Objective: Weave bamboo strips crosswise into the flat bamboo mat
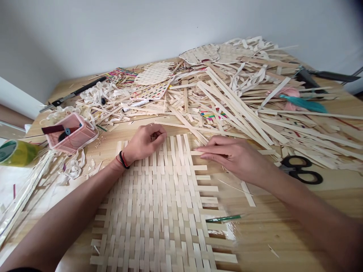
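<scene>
A mat of pale flat bamboo strips point(159, 204), woven over and under, lies in front of me with loose strip ends along its sides and far edge. My left hand point(146, 141) rests over the mat's far edge, its fingers curled and closed; what they grip, if anything, is hidden. To the right, my right hand point(234, 153) pinches a thin bamboo strip point(197, 153) between thumb and fingers. This strip runs leftward to the mat's far right part, and a length behind the hand appears to be the same strip.
Black-handled scissors point(300, 169) lie right of my right hand. Loose strips point(238, 109) pile across the back with several woven pieces point(154, 73). At left stand a pink basket point(75, 132) and a yellow-green tape roll point(17, 152). A green strip point(227, 218) lies by the mat.
</scene>
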The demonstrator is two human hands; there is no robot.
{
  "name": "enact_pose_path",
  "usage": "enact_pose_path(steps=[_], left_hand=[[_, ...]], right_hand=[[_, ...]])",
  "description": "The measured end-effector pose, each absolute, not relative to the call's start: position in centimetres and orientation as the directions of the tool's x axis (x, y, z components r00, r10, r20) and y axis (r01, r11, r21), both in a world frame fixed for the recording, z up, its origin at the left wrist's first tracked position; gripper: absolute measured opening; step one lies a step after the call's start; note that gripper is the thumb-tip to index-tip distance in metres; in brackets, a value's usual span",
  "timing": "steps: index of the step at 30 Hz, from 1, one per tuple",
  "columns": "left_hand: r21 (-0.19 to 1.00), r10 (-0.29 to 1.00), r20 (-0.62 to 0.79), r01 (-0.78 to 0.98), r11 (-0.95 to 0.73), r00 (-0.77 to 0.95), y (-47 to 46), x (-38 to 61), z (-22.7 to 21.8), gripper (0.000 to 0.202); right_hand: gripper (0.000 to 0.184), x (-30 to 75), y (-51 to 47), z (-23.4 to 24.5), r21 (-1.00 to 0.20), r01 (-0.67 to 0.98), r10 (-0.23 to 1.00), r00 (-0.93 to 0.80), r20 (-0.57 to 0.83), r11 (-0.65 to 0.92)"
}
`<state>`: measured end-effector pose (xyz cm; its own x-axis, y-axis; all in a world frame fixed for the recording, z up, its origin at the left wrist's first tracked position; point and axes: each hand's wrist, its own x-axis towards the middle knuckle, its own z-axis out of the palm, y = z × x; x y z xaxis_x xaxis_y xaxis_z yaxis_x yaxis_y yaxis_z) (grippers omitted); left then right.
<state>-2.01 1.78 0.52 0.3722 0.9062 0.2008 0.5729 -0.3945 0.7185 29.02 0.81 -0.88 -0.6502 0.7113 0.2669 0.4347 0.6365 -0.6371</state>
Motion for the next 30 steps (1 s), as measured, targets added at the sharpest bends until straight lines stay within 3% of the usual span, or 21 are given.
enact_pose_path(steps=[11, 20, 30], left_hand=[[0.669, 0.907, 0.292, 0.613, -0.420, 0.304, 1.84, -1.89, 0.09, 0.015], [0.685, 0.923, 0.254, 0.621, -0.382, 0.288, 1.76, -1.88, 0.36, 0.017], [0.712, 0.943, 0.236, 0.619, -0.332, 0.233, 1.79, -2.03, 0.22, 0.022]], right_hand=[[0.028, 29.32, 0.79, -0.27, -0.616, 0.466, 0.720, -0.645, 0.255, 0.636], [0.029, 29.03, 0.74, -0.72, -0.641, 0.452, 0.731, -0.628, 0.266, 0.621], [0.023, 28.86, 0.57, -0.28, -0.627, 0.401, 0.708, -0.600, 0.371, 0.668]])
